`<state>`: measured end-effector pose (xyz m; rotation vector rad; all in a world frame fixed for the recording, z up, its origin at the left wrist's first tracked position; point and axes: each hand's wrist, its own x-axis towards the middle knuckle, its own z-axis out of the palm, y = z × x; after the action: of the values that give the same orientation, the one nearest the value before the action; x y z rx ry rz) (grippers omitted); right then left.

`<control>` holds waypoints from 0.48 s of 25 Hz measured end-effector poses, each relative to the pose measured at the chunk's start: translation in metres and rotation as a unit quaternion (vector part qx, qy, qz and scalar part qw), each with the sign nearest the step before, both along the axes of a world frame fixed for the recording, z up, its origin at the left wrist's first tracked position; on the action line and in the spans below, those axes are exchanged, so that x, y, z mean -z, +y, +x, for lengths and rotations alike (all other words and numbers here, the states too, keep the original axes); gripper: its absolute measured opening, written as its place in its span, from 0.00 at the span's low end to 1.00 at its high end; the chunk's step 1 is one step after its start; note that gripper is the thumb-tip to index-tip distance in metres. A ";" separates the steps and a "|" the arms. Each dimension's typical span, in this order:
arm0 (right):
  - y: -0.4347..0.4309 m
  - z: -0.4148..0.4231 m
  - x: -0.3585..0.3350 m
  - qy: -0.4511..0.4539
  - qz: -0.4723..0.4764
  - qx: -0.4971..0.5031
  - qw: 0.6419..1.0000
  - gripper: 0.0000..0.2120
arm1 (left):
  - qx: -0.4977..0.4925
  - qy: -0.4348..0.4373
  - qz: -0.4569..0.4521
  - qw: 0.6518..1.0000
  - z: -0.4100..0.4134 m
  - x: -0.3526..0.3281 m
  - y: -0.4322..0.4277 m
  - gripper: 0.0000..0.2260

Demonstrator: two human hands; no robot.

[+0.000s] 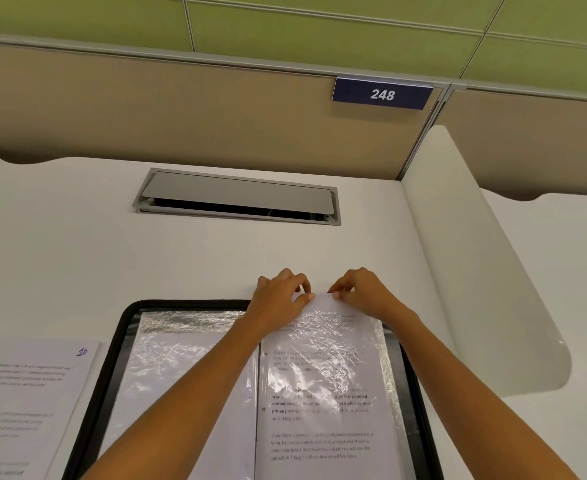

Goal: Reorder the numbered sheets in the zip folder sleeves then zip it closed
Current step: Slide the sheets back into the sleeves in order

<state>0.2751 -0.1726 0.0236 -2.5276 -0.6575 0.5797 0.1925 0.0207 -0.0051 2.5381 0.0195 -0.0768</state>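
A smooth white desk [77,254] carries the open zip folder [118,341], black-rimmed with rounded corners, lying beneath both forearms. Left of the left arm lies a loose printed sheet [25,393] with "10" handwritten in blue. Beyond the hands sits a grey metal hatch [236,192]; farther off, a navy sign [382,94] reads "248". The left hand [278,299] and right hand [361,292] both pinch the top edge of a crinkled, glossy sleeve [323,362] holding printed text.

Crinkly glossy clear plastic sleeve [323,355] over matt white paper sheet [319,441], folder [110,362] w/ black cloth-like edge, smooth matt desk [77,244].
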 end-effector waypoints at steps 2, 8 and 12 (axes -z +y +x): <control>0.000 -0.008 -0.001 -0.007 -0.010 -0.026 1.000 0.09 | 0.005 -0.008 0.022 1.000 -0.006 -0.002 -0.003 0.12; -0.001 -0.025 -0.008 0.025 -0.014 -0.032 0.999 0.09 | 0.069 0.029 0.058 0.995 -0.026 -0.006 -0.009 0.15; -0.007 -0.035 -0.011 0.030 0.001 -0.031 0.999 0.06 | 0.092 0.025 0.090 0.991 -0.031 -0.010 -0.014 0.11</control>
<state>0.2397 -0.1801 0.0351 -2.4860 -0.7157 0.6724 0.1610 0.0066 0.0052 2.7129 -0.1961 -0.2214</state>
